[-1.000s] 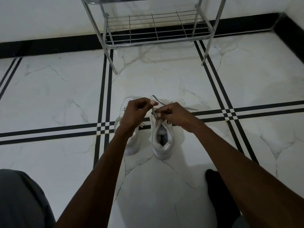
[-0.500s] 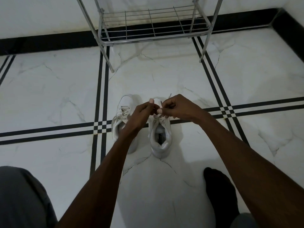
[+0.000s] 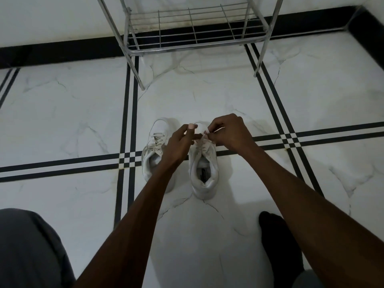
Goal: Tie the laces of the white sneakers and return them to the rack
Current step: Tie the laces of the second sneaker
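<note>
Both hands' fingers (image 3: 204, 133) pinching right sneaker (image 3: 204, 171) laces, rack (image 3: 195, 42) shelf bare

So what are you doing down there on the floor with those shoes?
A person is tying the white laces of the right-hand white sneaker. The left hand and right hand each pinch a bit of lace above its tongue. The other white sneaker stands beside it on the white marble floor; its laces look done. The silver metal wire rack ahead holds no shoes on its visible shelf.
</note>
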The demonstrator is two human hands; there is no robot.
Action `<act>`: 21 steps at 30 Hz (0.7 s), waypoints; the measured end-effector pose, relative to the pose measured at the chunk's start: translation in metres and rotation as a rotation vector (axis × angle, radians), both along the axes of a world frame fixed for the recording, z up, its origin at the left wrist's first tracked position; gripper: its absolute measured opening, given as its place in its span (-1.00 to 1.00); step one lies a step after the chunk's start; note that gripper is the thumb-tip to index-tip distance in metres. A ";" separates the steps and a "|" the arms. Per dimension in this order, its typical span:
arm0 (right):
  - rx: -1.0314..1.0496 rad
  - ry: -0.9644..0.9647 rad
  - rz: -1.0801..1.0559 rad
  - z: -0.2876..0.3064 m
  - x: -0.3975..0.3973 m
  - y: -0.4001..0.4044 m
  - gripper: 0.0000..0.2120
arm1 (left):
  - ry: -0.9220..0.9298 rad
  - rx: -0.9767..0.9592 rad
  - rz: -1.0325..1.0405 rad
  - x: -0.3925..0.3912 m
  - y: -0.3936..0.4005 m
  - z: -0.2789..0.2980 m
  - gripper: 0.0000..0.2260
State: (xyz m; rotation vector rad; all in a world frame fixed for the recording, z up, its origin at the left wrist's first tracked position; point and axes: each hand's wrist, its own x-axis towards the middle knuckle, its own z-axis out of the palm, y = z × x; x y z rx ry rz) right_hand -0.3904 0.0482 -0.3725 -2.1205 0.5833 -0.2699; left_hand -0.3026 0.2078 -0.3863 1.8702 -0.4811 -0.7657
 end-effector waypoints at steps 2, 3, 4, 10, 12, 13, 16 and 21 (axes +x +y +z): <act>0.134 -0.010 -0.051 0.001 -0.003 -0.001 -0.88 | -0.133 0.071 -0.015 0.006 0.003 -0.006 -0.57; 0.204 -0.016 -0.066 0.001 -0.005 -0.002 -0.87 | -0.190 0.110 -0.030 0.008 0.004 -0.007 -0.57; 0.280 -0.021 -0.079 0.001 -0.007 -0.001 -0.86 | -0.247 0.133 -0.045 0.012 0.005 -0.011 -0.57; 0.589 -0.021 -0.106 0.000 -0.012 -0.001 -0.72 | -0.578 0.269 0.068 0.028 0.019 0.006 -0.83; 0.632 -0.017 -0.092 0.002 -0.012 0.000 -0.65 | -0.632 0.324 0.094 0.034 0.025 0.012 -0.87; 0.649 -0.017 -0.091 0.003 -0.012 0.000 -0.62 | -0.636 0.350 0.108 0.035 0.028 0.014 -0.87; 0.684 -0.019 -0.104 0.004 -0.012 0.002 -0.74 | -0.610 0.361 0.164 0.035 0.035 0.014 -0.89; 0.672 -0.001 -0.089 0.004 -0.011 0.007 -0.74 | -0.527 0.234 -0.045 0.017 0.023 0.004 -0.75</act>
